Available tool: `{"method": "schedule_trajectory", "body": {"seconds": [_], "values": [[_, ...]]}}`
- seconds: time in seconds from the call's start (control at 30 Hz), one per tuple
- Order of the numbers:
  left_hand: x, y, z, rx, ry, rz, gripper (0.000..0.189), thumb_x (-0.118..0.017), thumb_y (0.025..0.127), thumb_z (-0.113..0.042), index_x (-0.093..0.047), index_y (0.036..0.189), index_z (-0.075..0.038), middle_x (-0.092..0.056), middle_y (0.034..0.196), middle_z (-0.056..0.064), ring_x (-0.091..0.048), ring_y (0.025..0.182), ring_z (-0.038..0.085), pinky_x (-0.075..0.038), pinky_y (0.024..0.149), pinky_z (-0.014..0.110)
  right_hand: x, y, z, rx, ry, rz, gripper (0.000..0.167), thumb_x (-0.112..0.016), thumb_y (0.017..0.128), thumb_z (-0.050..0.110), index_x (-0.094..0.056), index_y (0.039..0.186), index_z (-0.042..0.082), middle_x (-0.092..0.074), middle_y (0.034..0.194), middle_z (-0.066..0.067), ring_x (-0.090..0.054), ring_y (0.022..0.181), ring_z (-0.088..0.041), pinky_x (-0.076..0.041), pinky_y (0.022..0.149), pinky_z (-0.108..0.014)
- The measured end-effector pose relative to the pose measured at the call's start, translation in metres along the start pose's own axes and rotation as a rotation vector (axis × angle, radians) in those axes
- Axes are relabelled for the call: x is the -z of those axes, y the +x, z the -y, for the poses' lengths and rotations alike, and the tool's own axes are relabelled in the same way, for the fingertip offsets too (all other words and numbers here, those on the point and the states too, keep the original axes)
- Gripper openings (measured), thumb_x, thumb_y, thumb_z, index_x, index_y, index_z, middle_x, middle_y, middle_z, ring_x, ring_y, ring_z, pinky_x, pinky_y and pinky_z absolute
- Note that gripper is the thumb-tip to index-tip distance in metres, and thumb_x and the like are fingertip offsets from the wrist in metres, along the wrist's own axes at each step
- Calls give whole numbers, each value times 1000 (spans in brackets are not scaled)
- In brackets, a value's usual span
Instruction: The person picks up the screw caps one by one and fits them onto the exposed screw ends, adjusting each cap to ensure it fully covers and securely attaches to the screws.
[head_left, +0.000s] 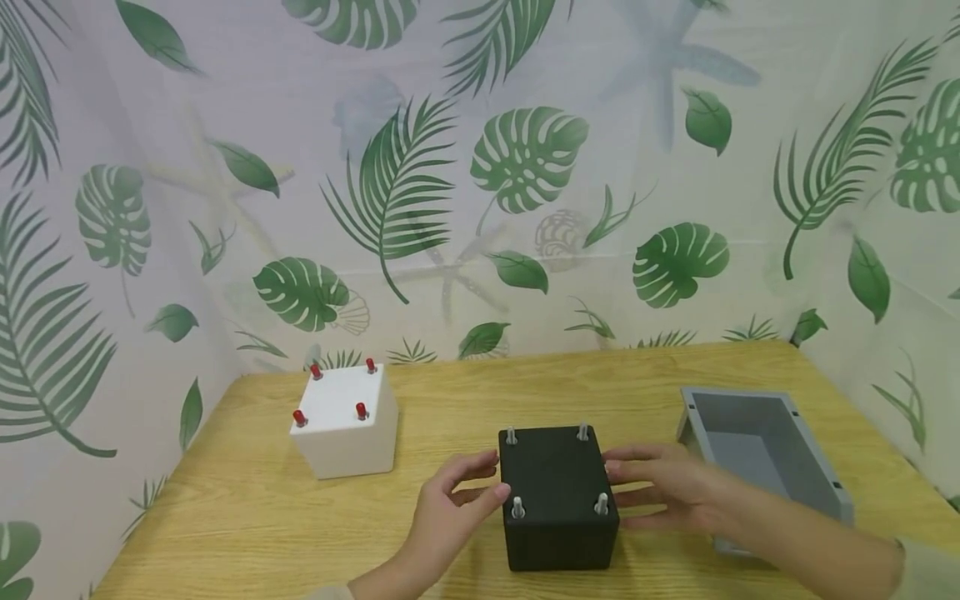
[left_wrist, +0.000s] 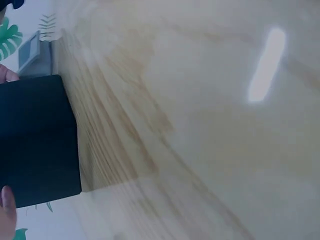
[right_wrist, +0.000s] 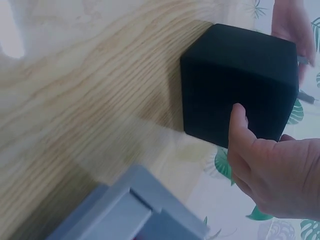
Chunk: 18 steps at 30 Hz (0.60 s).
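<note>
A black box (head_left: 558, 475) stands on the wooden table, with a silver post at each corner of its top. At its left side is my left hand (head_left: 450, 508), thumb tip by the near left edge and fingers extended along that side. My right hand (head_left: 667, 487) lies along the opposite side, fingers spread and fingertips right at the wall. In the right wrist view the index finger (right_wrist: 239, 117) overlaps the dark face of the box (right_wrist: 235, 75). Only the thumb (left_wrist: 7, 212) of the left hand shows at the box's edge in the left wrist view.
A white box (head_left: 352, 450) with red-tipped posts at its top corners sits at the back left. Right of the black box, a grey open bin (head_left: 813, 446) stands close behind my right forearm. A leaf-printed cloth (head_left: 525, 317) hangs around the table's back and sides.
</note>
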<state>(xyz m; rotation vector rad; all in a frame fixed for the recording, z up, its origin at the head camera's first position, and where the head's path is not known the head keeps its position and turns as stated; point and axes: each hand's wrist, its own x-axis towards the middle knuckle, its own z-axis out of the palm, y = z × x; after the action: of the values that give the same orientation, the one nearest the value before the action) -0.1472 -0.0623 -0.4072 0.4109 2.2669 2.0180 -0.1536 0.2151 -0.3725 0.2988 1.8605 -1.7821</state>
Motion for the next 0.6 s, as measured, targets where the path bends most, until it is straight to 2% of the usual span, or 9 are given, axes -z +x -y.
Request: {"method": "schedule_trajectory", "body": {"seconds": [0.13, 0.27, 0.43, 0.6], "values": [[0, -2, -2, -121, 72, 14, 35, -72, 83, -17, -65, 117, -10, -63, 116, 3, -57, 112, 22, -47, 97, 32, 11, -4, 2, 1, -21, 12, 40, -60, 93, 18, -53, 129, 1, -64, 107, -6, -63, 95, -22, -53, 84, -47], [4, -2, 0, -199, 183, 54, 38, -74, 82, -24, -66, 119, -19, -63, 116, -8, -55, 113, 13, -43, 100, 33, 25, -7, 7, 4, -82, 47, 46, -59, 93, 21, -49, 131, -3, -68, 102, -5, -64, 93, -20, -53, 85, -45], [9, 1, 6, -455, 298, 144, 46, -75, 80, -18, -62, 124, -10, -62, 122, 0, -56, 115, 18, -48, 95, 34, 44, -11, 16, 11, -177, 79, 47, -60, 92, 20, -49, 131, -5, -69, 100, -5, -65, 91, -19, -53, 83, -41], [9, 5, 9, -620, 414, 151, 51, -78, 77, -22, -63, 123, -8, -61, 124, 3, -54, 116, 19, -47, 95, 35, 58, -11, 21, 10, -234, 44, 43, -61, 91, 14, -52, 128, -5, -70, 99, -6, -65, 85, -17, -56, 77, -35]]}}
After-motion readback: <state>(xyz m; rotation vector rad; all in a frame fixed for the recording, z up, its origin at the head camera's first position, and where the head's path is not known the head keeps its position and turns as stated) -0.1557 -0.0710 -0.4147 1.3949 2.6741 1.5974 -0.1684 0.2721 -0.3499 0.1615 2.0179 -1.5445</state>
